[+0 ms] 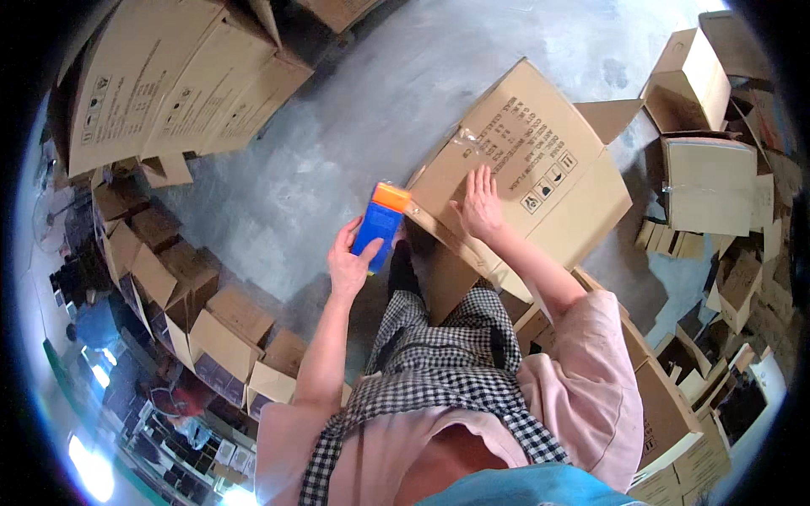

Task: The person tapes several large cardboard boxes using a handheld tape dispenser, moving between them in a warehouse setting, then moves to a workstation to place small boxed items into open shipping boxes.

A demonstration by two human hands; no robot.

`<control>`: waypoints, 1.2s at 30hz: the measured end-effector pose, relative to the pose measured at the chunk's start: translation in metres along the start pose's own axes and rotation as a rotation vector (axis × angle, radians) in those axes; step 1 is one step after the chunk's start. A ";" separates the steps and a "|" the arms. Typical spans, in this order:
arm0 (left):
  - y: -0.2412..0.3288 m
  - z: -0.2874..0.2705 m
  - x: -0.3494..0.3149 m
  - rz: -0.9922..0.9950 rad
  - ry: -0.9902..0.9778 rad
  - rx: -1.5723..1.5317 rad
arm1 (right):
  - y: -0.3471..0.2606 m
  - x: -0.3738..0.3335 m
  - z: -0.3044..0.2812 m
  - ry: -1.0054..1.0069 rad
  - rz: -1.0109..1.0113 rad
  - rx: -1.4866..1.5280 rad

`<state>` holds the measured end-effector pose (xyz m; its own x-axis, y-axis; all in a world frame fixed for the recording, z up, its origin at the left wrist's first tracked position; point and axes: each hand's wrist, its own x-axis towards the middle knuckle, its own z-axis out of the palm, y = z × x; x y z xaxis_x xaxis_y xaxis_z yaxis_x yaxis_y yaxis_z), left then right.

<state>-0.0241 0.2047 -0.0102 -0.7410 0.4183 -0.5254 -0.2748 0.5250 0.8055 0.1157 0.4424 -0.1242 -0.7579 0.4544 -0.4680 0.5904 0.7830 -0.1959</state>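
My left hand [352, 264] is wrapped round a blue tape dispenser [378, 232] with an orange end, held just off the near left edge of a large cardboard box [553, 202]. On the box's printed side rests my right hand [482, 205], palm down with the fingers stretched out. The box is tilted in front of my legs, and a flap [612, 118] sticks out at its far right. A shiny strip, seemingly tape, shows near the middle of its far left part. My left fingers are partly hidden behind the dispenser.
Big printed cartons [160, 93] stand at the far left. Open boxes [224, 337] line the left side. To the right are more boxes [709, 181] and loose cardboard pieces. Grey floor [278, 185] shows between them. A long open carton [662, 405] lies beside my right arm.
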 end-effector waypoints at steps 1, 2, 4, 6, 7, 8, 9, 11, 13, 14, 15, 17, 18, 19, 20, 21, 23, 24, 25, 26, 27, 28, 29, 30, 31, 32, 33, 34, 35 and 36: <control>0.014 -0.004 -0.005 0.036 -0.101 -0.044 | -0.002 -0.002 -0.008 -0.123 0.025 0.417; 0.021 -0.008 -0.009 0.070 -0.204 -0.088 | -0.003 -0.004 -0.017 -0.250 0.052 0.833; 0.022 -0.008 -0.016 0.093 -0.228 -0.174 | -0.023 -0.018 -0.068 -0.287 -0.014 1.591; 0.031 0.005 -0.012 0.106 -0.287 -0.245 | -0.036 -0.020 -0.094 -0.347 -0.050 1.960; 0.032 0.007 -0.008 0.098 -0.310 -0.232 | -0.038 -0.018 -0.098 -0.375 -0.072 2.145; 0.033 0.010 -0.004 0.091 -0.333 -0.218 | -0.035 -0.014 -0.096 -0.406 -0.045 2.017; 0.036 0.016 0.003 0.095 -0.357 -0.206 | -0.029 -0.003 -0.094 -0.428 -0.026 1.884; 0.044 0.026 0.006 0.077 -0.327 -0.167 | -0.018 0.016 -0.092 -0.390 0.028 1.585; 0.044 0.040 0.017 0.021 -0.268 -0.095 | -0.016 0.034 -0.100 -0.295 0.082 1.245; 0.042 0.048 0.026 -0.026 -0.232 -0.040 | -0.003 0.049 -0.109 -0.110 -0.048 0.970; 0.048 0.059 0.036 -0.061 -0.207 0.014 | 0.052 0.103 -0.100 0.210 0.223 1.050; 0.063 0.079 0.064 -0.044 -0.232 0.246 | 0.184 0.185 -0.123 0.702 0.554 1.037; 0.055 0.094 0.078 -0.073 -0.231 0.255 | 0.262 0.207 -0.165 0.840 0.648 0.943; 0.050 0.097 0.091 -0.115 -0.210 0.283 | 0.290 0.220 -0.185 0.820 0.651 0.821; 0.049 0.103 0.099 -0.065 -0.212 0.224 | 0.281 0.236 -0.195 0.806 0.373 1.010; 0.046 0.104 0.109 -0.025 -0.211 0.054 | 0.262 0.247 -0.202 0.760 0.087 1.177; 0.030 0.093 0.104 0.015 -0.142 -0.277 | 0.161 0.221 -0.195 0.509 -0.132 1.170; 0.026 0.092 0.103 0.062 -0.206 -0.362 | 0.138 0.195 -0.177 0.343 -0.108 1.221; 0.029 0.093 0.102 0.084 -0.241 -0.341 | 0.121 0.171 -0.158 0.184 -0.085 1.269; 0.038 0.093 0.101 0.114 -0.268 -0.319 | 0.106 0.147 -0.147 -0.017 -0.090 1.440; 0.048 0.094 0.102 0.150 -0.296 -0.301 | 0.094 0.127 -0.141 -0.220 -0.101 1.598; 0.056 0.098 0.104 0.151 -0.292 -0.275 | 0.087 0.111 -0.138 -0.371 -0.038 1.845; 0.063 0.103 0.104 0.148 -0.286 -0.246 | 0.081 0.101 -0.134 -0.538 0.031 2.089; 0.067 0.106 0.105 0.146 -0.276 -0.221 | 0.077 0.095 -0.133 -0.460 0.041 2.012; 0.068 0.107 0.106 0.135 -0.285 -0.219 | 0.073 0.092 -0.131 -0.383 0.053 1.934; 0.067 0.108 0.108 0.124 -0.294 -0.219 | 0.071 0.091 -0.130 -0.308 0.065 1.854; 0.071 0.113 0.110 0.116 -0.309 -0.226 | 0.074 0.093 -0.130 -0.270 0.072 1.736; 0.076 0.119 0.111 0.090 -0.295 -0.207 | 0.077 0.098 -0.130 -0.233 0.081 1.617; 0.080 0.125 0.111 0.063 -0.280 -0.188 | 0.080 0.104 -0.128 -0.199 0.090 1.498; 0.086 0.135 0.113 0.041 -0.272 -0.173 | 0.089 0.119 -0.123 -0.070 0.118 1.260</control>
<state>-0.0487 0.3977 -0.0375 -0.5690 0.6318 -0.5264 -0.3656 0.3791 0.8501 0.0440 0.6179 -0.0913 -0.6896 0.4400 -0.5752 0.5365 -0.2232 -0.8139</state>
